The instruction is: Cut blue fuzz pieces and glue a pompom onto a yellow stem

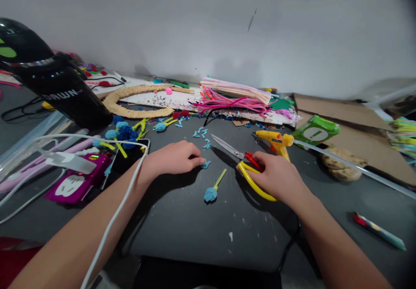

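Note:
My left hand [178, 157] is closed, thumb and fingertips pinched at small blue pipe-cleaner pieces [206, 164] on the dark grey table. In my right hand [276, 172] are scissors [229, 147] with red and yellow handles. Their blades point up and left, slightly apart. More cut blue pieces [199, 132] lie just beyond the blades. Between my hands rests a small flower [210, 194] with a fluffy blue head and a yellow-green stem. Another blue flower [160, 126] lies farther back, and several blue ones [123, 133] are heaped at the left.
A yellow glue gun [274, 139] stands behind my right hand. Pink pipe cleaners [230, 100] are bundled near the wall, beside a wrapped tan ring [136, 90]. At left are a black bottle [65, 89] and a purple power strip [78, 180]; a white cable [120, 202] crosses my left forearm.

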`<state>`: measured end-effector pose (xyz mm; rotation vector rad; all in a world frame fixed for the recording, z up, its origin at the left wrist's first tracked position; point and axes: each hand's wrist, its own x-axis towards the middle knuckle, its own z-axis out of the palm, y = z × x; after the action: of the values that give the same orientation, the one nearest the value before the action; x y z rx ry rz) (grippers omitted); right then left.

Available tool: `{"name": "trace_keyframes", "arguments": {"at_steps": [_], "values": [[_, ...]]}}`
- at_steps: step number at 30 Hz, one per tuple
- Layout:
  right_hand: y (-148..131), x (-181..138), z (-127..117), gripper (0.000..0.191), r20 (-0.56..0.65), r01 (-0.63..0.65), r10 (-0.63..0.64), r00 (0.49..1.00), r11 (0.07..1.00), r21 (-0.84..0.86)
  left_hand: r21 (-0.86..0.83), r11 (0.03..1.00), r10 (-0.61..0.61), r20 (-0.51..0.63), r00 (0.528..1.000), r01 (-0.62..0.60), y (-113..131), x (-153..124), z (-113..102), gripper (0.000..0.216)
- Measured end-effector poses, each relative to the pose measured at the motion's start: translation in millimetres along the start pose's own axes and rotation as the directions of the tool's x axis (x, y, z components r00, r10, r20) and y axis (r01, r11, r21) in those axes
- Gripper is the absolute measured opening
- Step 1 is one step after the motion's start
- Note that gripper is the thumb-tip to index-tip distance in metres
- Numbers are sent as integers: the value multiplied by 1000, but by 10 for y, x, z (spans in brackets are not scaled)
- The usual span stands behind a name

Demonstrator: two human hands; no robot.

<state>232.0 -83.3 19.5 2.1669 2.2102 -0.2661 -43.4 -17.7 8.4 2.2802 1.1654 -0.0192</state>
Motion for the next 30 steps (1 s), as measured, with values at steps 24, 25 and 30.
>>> {"name": "trace_keyframes", "arguments": {"at_steps": [24, 25, 30], "values": [[-14, -15, -8, 35, -21, 23, -22, 1000, 999, 36, 145, 989, 67, -409, 910, -8, -47, 193, 250, 19], [-12, -17, -7, 35, -24, 27, -26, 999, 999, 38, 151, 989, 69, -408, 910, -8, -55, 203, 259, 19], [-9, -22, -7, 35, -29, 31, -30, 999, 999, 44, 178, 984, 62, -420, 905, 15, -70, 236, 281, 17]]}}
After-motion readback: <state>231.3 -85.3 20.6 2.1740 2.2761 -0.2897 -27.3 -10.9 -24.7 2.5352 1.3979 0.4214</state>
